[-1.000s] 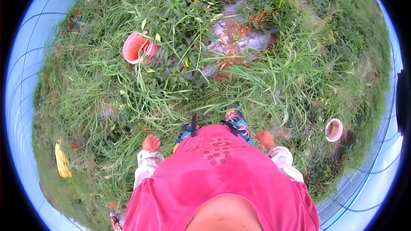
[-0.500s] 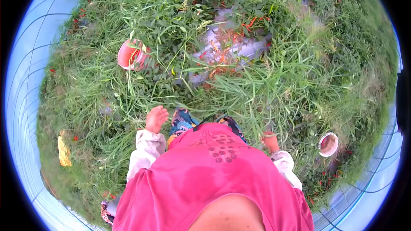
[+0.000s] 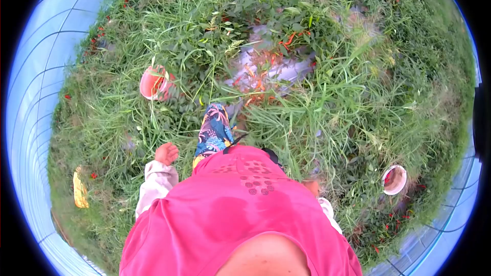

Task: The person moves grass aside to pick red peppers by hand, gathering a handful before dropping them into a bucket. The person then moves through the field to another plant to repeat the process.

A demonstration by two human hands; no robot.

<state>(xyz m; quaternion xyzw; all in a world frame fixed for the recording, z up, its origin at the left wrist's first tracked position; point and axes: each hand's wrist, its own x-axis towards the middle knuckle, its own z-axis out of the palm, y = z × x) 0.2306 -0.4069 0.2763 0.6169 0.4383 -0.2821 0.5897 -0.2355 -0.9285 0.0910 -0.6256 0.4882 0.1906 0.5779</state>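
Observation:
My left hand hangs beside my left hip above the grass, its fingers loosely bent and nothing in them. On the other side, my right hand is low by my hip, partly hidden behind my pink top; its fingers do not show clearly. One leg in patterned trousers is stretched forward into the grass. Ahead and to the left, a pink bucket with red contents lies among the plants, away from both hands. A white-rimmed bucket stands to the right.
Red chili peppers hang on plants and lie scattered on pale plastic sheeting ahead. Tall grass grows all around. A yellow object lies at the far left. Blue tunnel walls with ribs curve round the edges.
My left leg has swung forward. My left hand has moved back and left, its fingers more bent. My right hand has drawn back toward my body, and the ground view has shifted slightly.

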